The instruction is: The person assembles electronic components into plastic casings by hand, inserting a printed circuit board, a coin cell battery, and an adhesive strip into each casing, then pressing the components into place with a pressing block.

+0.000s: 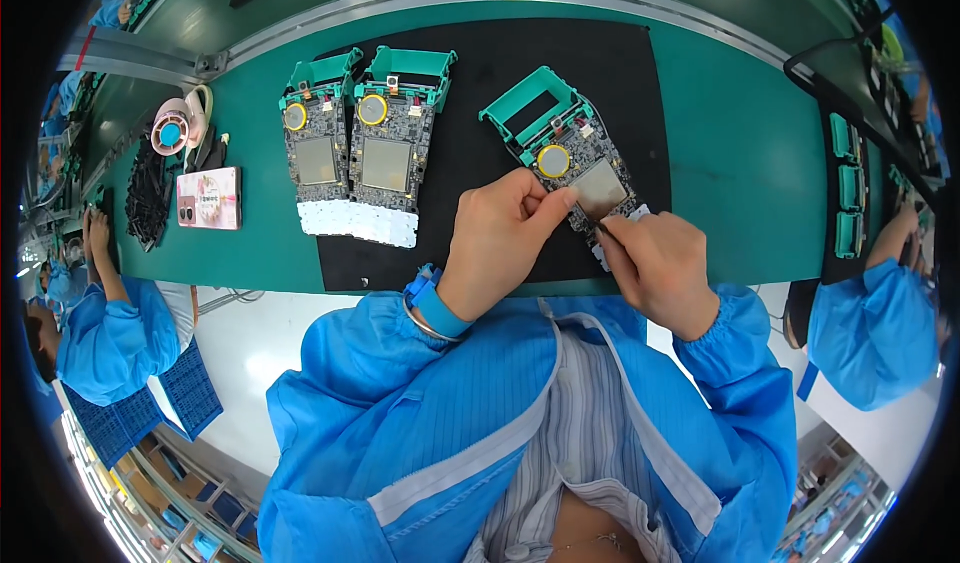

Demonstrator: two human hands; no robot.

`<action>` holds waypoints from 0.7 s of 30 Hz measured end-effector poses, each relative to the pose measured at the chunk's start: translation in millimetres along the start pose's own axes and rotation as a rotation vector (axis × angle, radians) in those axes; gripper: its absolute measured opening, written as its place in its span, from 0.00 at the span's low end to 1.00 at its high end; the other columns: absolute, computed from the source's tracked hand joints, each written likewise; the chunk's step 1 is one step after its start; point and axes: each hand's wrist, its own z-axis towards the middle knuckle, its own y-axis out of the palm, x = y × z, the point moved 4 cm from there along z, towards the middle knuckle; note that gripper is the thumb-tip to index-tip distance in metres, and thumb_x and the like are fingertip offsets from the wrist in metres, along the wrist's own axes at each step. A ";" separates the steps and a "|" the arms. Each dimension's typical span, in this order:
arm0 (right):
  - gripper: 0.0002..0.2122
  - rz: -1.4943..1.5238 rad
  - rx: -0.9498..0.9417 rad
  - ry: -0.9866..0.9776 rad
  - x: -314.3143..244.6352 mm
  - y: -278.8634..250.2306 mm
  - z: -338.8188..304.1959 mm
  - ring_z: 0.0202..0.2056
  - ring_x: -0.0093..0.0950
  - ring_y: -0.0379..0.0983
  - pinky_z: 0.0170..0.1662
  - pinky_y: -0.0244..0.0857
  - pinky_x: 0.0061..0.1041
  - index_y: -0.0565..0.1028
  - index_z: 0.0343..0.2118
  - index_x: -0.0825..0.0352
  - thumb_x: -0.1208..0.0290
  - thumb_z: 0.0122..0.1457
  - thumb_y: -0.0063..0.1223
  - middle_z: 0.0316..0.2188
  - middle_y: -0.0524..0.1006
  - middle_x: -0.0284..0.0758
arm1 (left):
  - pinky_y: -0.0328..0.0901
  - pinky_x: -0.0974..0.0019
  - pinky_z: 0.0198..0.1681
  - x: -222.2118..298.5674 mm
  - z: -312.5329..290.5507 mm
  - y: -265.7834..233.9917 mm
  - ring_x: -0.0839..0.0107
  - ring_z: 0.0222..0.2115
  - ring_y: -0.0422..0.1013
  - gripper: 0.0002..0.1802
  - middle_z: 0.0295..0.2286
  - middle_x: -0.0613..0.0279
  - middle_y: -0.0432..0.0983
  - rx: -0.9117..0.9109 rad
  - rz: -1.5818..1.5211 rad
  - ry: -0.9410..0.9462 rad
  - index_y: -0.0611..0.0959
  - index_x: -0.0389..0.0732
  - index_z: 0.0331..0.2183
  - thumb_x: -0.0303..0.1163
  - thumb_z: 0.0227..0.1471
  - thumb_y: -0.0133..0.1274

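A circuit board with a green plastic frame at its far end lies tilted on the black mat. It carries a round yellow-rimmed coin cell and a square metal shield. My left hand is closed, thumb and fingers pinching the board's left edge beside the shield. My right hand is closed too, its fingertips pressed together at the board's near end; a small dark thing may be between them, too small to name. Two similar boards, the left board and the neighbouring board, lie side by side to the left.
On the green table lies a black mat. At the left are a tape roll, a pile of black parts and a pink phone. Green frames stand in a black tray at right. Co-workers sit on both sides.
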 end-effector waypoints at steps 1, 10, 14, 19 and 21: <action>0.08 0.000 -0.002 0.000 1.1 -0.6 -0.5 0.16 0.32 0.66 0.20 0.57 0.30 0.74 0.29 0.67 0.80 0.45 0.61 0.16 0.70 0.35 | 0.55 0.79 0.18 -0.5 -0.2 -0.3 0.87 0.16 0.62 0.15 0.14 0.70 0.70 -0.007 -0.003 -0.017 0.77 0.35 0.21 0.34 0.51 0.60; 0.07 0.098 0.127 0.095 5.5 10.4 11.6 0.17 0.32 0.68 0.21 0.59 0.28 0.73 0.30 0.66 0.77 0.49 0.59 0.19 0.74 0.35 | 0.58 0.69 0.15 -0.6 1.1 -3.3 0.74 0.11 0.66 0.16 0.12 0.60 0.72 -0.032 -0.028 0.009 0.76 0.34 0.19 0.35 0.52 0.56; 0.06 0.113 0.209 0.238 -0.5 23.0 5.0 0.17 0.31 0.67 0.21 0.59 0.29 0.73 0.30 0.66 0.77 0.49 0.59 0.19 0.74 0.35 | 0.58 0.69 0.15 3.3 1.3 -3.1 0.73 0.11 0.66 0.18 0.12 0.62 0.72 -0.045 -0.009 0.039 0.75 0.34 0.19 0.35 0.55 0.52; 0.07 0.088 0.315 0.327 -2.8 23.4 2.2 0.18 0.31 0.66 0.26 0.62 0.28 0.74 0.30 0.66 0.76 0.49 0.60 0.20 0.74 0.35 | 0.56 0.72 0.16 10.2 -4.7 -7.1 0.79 0.13 0.64 0.17 0.13 0.65 0.71 -0.083 0.021 -0.032 0.77 0.35 0.20 0.36 0.55 0.53; 0.08 0.314 0.397 0.494 4.2 23.4 -5.9 0.19 0.30 0.67 0.30 0.64 0.27 0.74 0.32 0.67 0.75 0.50 0.61 0.21 0.75 0.36 | 0.56 0.75 0.18 18.2 -9.6 -12.4 0.82 0.16 0.64 0.15 0.15 0.66 0.72 -0.257 0.069 -0.169 0.81 0.35 0.24 0.37 0.55 0.54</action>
